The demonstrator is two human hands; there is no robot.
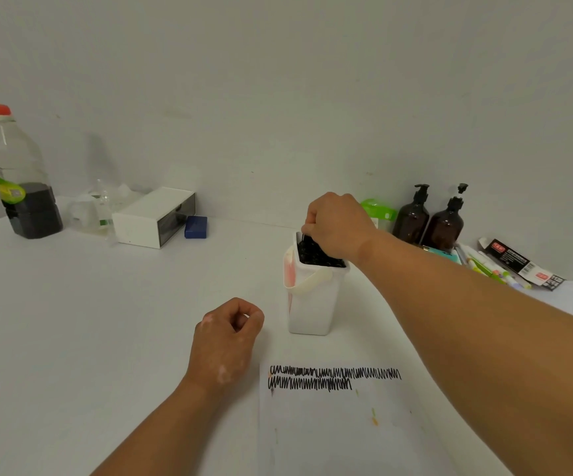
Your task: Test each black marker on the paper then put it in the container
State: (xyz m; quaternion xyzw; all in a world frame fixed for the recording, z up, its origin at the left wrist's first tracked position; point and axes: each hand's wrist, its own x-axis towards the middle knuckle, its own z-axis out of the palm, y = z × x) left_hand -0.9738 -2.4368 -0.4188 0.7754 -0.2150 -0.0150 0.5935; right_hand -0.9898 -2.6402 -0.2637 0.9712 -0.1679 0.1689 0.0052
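A white container [312, 304] with a cream handle stands upright on the table, packed with several black markers [316, 257]. My right hand [338, 226] reaches over its rim and pinches the top of one black marker [305, 239] at the back left of the container. My left hand [230, 333] rests on the table left of the container, fingers loosely curled, holding nothing. A white paper [340, 424] lies in front of the container with two rows of black scribbles [333, 377] near its top edge.
A large bottle with a red cap [17, 173] stands far left, beside a white box [153, 218] and a blue block [196, 227]. Two brown pump bottles [429, 218], a green item [377, 207], loose coloured pens [491, 267] and a black package [522, 264] sit at the right.
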